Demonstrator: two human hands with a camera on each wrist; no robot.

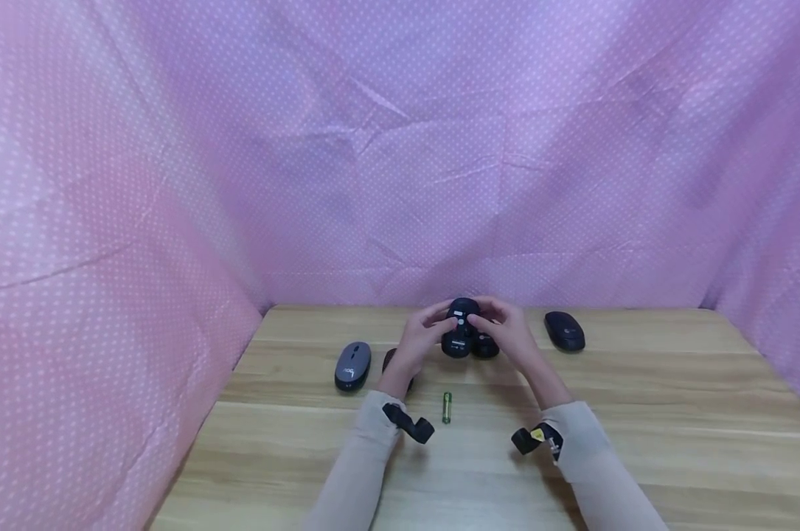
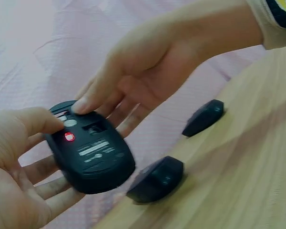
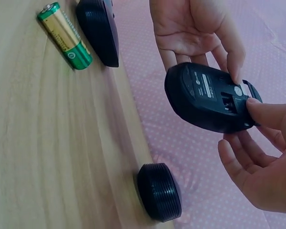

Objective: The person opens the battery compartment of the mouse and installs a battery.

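Note:
Both hands hold a black computer mouse (image 1: 458,345) upside down above the table, its labelled underside facing up. My left hand (image 1: 421,336) grips one side, its thumb on the underside. From the other side my right hand (image 1: 509,335) grips it, thumb also pressed on the underside near a pale round sticker. In the left wrist view a red light (image 2: 69,137) glows on the underside of the mouse. A green and gold battery (image 1: 447,407) lies on the table nearer the body, between the forearms. Another black mouse (image 1: 486,346) sits just behind the right hand, partly hidden.
On the wooden table (image 1: 293,442), a grey mouse (image 1: 352,364) lies to the left. Beside it a dark mouse (image 1: 389,358) is partly covered by the left wrist. Farther right rests a black mouse (image 1: 564,331). Pink dotted cloth (image 1: 400,184) hangs behind and at both sides.

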